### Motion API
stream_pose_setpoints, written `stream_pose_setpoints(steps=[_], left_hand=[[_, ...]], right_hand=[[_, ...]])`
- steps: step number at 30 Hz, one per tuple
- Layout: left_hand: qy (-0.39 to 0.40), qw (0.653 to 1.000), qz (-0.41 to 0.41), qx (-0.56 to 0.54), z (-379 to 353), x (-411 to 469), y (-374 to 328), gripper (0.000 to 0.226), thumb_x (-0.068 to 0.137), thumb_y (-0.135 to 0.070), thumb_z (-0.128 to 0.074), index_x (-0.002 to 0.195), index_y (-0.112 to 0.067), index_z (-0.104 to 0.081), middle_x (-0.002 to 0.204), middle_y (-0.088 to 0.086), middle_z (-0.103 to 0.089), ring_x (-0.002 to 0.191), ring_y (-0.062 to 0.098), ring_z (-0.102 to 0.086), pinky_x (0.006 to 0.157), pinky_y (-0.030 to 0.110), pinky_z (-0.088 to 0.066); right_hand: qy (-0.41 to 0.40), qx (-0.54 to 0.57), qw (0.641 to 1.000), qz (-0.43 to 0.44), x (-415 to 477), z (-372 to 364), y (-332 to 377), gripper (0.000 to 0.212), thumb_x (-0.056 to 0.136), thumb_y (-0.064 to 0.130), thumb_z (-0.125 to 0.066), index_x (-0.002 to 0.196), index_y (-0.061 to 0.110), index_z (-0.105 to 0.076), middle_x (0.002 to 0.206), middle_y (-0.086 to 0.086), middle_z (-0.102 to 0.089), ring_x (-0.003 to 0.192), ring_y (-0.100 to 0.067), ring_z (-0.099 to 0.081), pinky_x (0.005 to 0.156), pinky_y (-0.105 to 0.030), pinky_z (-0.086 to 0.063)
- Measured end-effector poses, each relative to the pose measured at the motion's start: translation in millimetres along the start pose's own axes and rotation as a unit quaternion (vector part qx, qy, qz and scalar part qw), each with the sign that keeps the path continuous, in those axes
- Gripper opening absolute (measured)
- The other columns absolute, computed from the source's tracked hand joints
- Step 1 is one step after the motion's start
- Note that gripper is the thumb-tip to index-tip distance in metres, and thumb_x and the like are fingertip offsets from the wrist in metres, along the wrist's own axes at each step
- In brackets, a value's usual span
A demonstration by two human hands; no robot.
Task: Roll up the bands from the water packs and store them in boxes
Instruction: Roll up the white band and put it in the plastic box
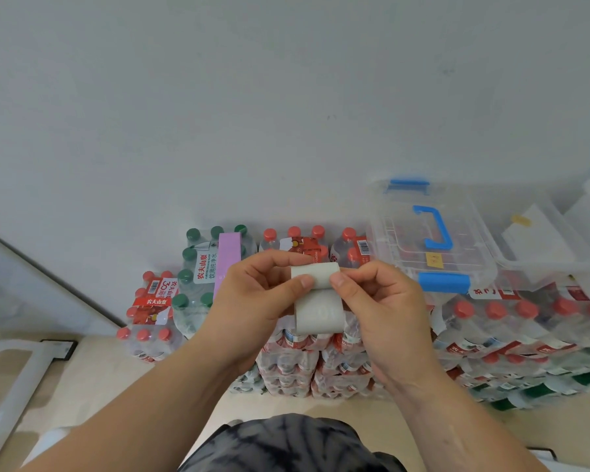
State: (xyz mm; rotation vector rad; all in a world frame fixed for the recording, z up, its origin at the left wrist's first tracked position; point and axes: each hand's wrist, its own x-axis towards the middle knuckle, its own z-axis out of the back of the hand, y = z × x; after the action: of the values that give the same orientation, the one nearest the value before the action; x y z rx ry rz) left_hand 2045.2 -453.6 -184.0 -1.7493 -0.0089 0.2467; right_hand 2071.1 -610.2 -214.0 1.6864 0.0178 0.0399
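**A:** How do the hands stand?

**B:** At the centre of the frame; the left hand and the right hand each pinch the pale band between thumb and curled fingers, at its upper end, where it is turned over into the start of a roll; the loose tail hangs below, in front of the stacked water packs.

**A:** Which step is that?

**B:** Rolling, I judge, and early in it; most of the band is unwound.

**A:** And next?

**B:** Wind the tail in tight, edges aligned, or the coil may spring open; then take it to the clear box with the blue handle, right of centre atop the packs; its lid looks latched, so one hand must come free to open it. A purple band lies on the green-capped pack left of centre, not yet rolled.
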Motion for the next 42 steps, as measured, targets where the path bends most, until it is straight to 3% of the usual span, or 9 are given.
stream_pose_setpoints(steps=[4, 10, 15, 19, 22, 25, 32, 37, 42], left_hand=[[-0.007, 1.0, -0.008, 0.012, 2, -1, 5, 0.019, 0.069, -0.01, -0.077, 0.085, -0.02, -0.078, 0.096, 0.021, -0.074, 0.089, 0.028, -0.072, 0.073, 0.035, -0.06], [0.008, 1.0, -0.011, 0.02, 2, -2, 6, 0.029, 0.078, 0.013, -0.071, 0.088, -0.014, -0.075, 0.097, 0.016, -0.076, 0.088, 0.028, -0.072, 0.074, 0.037, -0.062], [0.026, 0.999, 0.022, -0.02, 1, -3, 5, 0.029, 0.074, -0.014, -0.076, 0.102, -0.018, -0.074, 0.103, 0.023, -0.072, 0.092, 0.031, -0.072, 0.076, 0.043, -0.061], [0.01, 0.999, 0.036, -0.021, 1, -4, 6, 0.026, 0.071, -0.017, -0.075, 0.096, -0.013, -0.075, 0.099, 0.02, -0.074, 0.085, 0.027, -0.072, 0.067, 0.033, -0.059], [-0.001, 1.0, 0.022, -0.003, 3, -3, 8, 0.023, 0.075, -0.011, -0.075, 0.098, -0.01, -0.075, 0.099, 0.019, -0.075, 0.083, 0.024, -0.071, 0.063, 0.025, -0.056], [-0.001, 1.0, 0.009, 0.012, 4, -3, 9, 0.022, 0.075, -0.007, -0.076, 0.096, -0.01, -0.075, 0.098, 0.016, -0.076, 0.085, 0.025, -0.071, 0.067, 0.028, -0.057], [0.01, 1.0, 0.015, 0.007, 5, -5, 8, 0.023, 0.071, 0.002, -0.077, 0.092, -0.008, -0.075, 0.092, 0.011, -0.076, 0.08, 0.019, -0.072, 0.065, 0.024, -0.056], [0.001, 0.999, 0.048, -0.005, 4, -5, 6, 0.022, 0.078, -0.019, -0.074, 0.098, -0.011, -0.075, 0.097, 0.016, -0.074, 0.084, 0.029, -0.073, 0.072, 0.039, -0.062], [0.008, 0.998, 0.061, 0.024, 4, -5, 6, 0.016, 0.09, -0.011, -0.068, 0.105, -0.007, -0.073, 0.09, 0.022, -0.074, 0.069, 0.03, -0.071, 0.062, 0.033, -0.06]], right_hand=[[-0.002, -0.002, 1.0, -0.026, -2, -1, 4, 0.026, 0.071, 0.032, -0.077, 0.083, 0.01, -0.071, 0.079, -0.001, -0.076, 0.076, -0.012, -0.074, 0.066, -0.024, -0.059], [-0.015, -0.058, 0.998, 0.015, -4, 1, -1, 0.008, 0.083, 0.017, -0.079, 0.077, 0.016, -0.073, 0.079, -0.001, -0.074, 0.076, -0.017, -0.07, 0.07, -0.03, -0.061], [-0.006, -0.049, 0.998, 0.026, -6, 1, 0, 0.006, 0.083, 0.014, -0.078, 0.083, 0.017, -0.073, 0.085, 0.001, -0.075, 0.081, -0.015, -0.072, 0.074, -0.029, -0.061], [0.016, -0.028, 0.999, 0.016, -8, -1, -1, 0.01, 0.081, 0.01, -0.079, 0.086, 0.016, -0.072, 0.088, -0.003, -0.076, 0.084, -0.02, -0.074, 0.074, -0.029, -0.061], [0.021, -0.031, 0.999, 0.004, -10, -3, 2, 0.009, 0.082, 0.024, -0.077, 0.084, 0.018, -0.07, 0.082, -0.001, -0.076, 0.078, -0.015, -0.072, 0.07, -0.025, -0.058], [0.014, -0.051, 0.999, -0.001, -10, -3, 5, 0.027, 0.078, 0.041, -0.073, 0.08, 0.015, -0.069, 0.07, 0.001, -0.071, 0.065, -0.007, -0.065, 0.061, -0.02, -0.053], [0.025, -0.06, 0.998, 0.002, -10, -1, 3, 0.011, 0.085, 0.016, -0.078, 0.081, 0.012, -0.068, 0.076, -0.002, -0.074, 0.07, -0.013, -0.07, 0.064, -0.019, -0.055], [0.02, -0.056, 0.998, 0.027, -13, 0, 2, 0.011, 0.085, 0.014, -0.077, 0.081, 0.012, -0.067, 0.076, -0.005, -0.072, 0.075, -0.025, -0.07, 0.066, -0.026, -0.059], [0.029, -0.05, 0.998, 0.024, -11, 1, 1, 0.01, 0.084, 0.013, -0.078, 0.082, 0.011, -0.068, 0.078, -0.006, -0.072, 0.075, -0.022, -0.07, 0.067, -0.022, -0.057]])
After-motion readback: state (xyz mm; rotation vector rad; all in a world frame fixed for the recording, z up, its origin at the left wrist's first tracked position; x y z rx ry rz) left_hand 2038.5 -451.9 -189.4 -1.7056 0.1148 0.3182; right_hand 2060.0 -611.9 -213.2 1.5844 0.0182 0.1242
